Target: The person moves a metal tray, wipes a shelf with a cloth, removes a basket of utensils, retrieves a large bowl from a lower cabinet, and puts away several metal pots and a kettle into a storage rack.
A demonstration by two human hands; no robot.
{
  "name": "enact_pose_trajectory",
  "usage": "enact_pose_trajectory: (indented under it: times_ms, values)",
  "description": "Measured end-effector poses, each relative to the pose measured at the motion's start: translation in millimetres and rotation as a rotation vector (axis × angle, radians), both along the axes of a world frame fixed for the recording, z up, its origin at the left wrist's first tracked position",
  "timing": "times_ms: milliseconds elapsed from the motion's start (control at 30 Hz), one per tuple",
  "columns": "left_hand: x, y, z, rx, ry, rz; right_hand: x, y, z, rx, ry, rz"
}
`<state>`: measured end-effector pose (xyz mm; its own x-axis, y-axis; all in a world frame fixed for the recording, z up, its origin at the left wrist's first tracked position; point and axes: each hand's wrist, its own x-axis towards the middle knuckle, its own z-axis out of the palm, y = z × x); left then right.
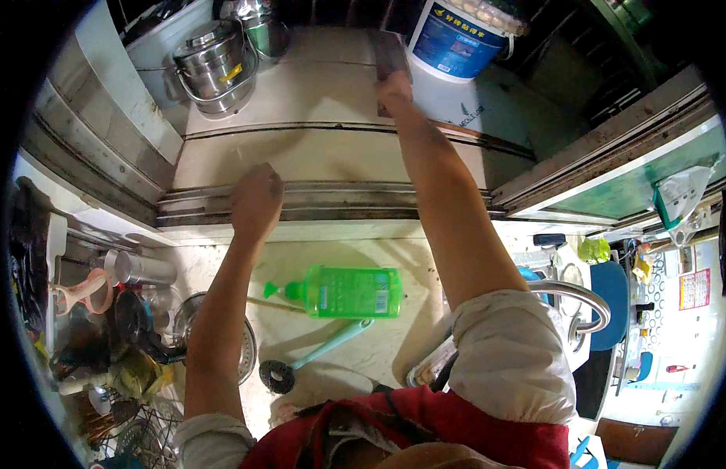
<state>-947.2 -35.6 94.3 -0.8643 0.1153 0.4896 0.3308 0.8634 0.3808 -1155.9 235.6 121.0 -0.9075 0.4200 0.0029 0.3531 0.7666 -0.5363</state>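
Note:
My right hand [396, 92] reaches far out over the ledge beyond the window track and rests on a dark flat slab [391, 53], its fingers bent at the slab; whether they grip it or something on it is hidden. My left hand [257, 196] is curled above the sliding window track [339, 202], and its fingertips are hidden. Below, on the pale counter [339, 252], a green pump bottle [354, 292] lies on its side. Near it are a brush with a teal handle [333, 343] and a round black scouring head [276, 376].
Stainless steel lidded pails [213, 64] stand at the ledge's left, and a blue and white bucket [456, 41] on its right. Metal window frames [597, 146] flank the opening. A curved faucet [597, 305] rises at right; cluttered kitchenware, with a steel canister [144, 268], lies left.

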Motion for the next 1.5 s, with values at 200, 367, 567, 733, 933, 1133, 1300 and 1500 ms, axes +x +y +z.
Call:
enact_pose_trajectory:
  times_ms: [200,367,567,733,933,1133,1300,1500]
  values:
    - [0.5,3.7,4.3,-0.020,0.017,-0.004,-11.2,20.3,-10.5,0.054,0.114,-0.069]
    - [1.7,4.2,3.5,-0.010,0.060,0.019,-14.6,22.0,-4.4,0.103,0.014,-0.054]
    - [0.8,4.2,1.7,-0.058,0.092,0.020,-20.7,12.8,-9.1,0.217,0.038,-0.037]
    - [0.8,1.7,0.3,-0.047,0.054,0.004,-23.9,-6.8,-0.9,0.324,0.063,0.073]
    - [3.0,2.3,1.6,-0.007,0.010,0.009,-22.6,-21.6,2.5,0.317,0.014,-0.035]
    - [2.3,2.6,4.1,-0.028,-0.032,0.009,-24.6,-9.3,-5.0,0.510,-0.019,0.014]
    - [-4.2,10.7,-5.7,-0.156,0.081,0.058,42.7,5.9,41.5,0.473,0.069,0.198]
    - [3.6,-8.2,-1.0,-0.111,-0.148,0.055,179.2,-28.5,153.3,0.624,-0.215,0.865]
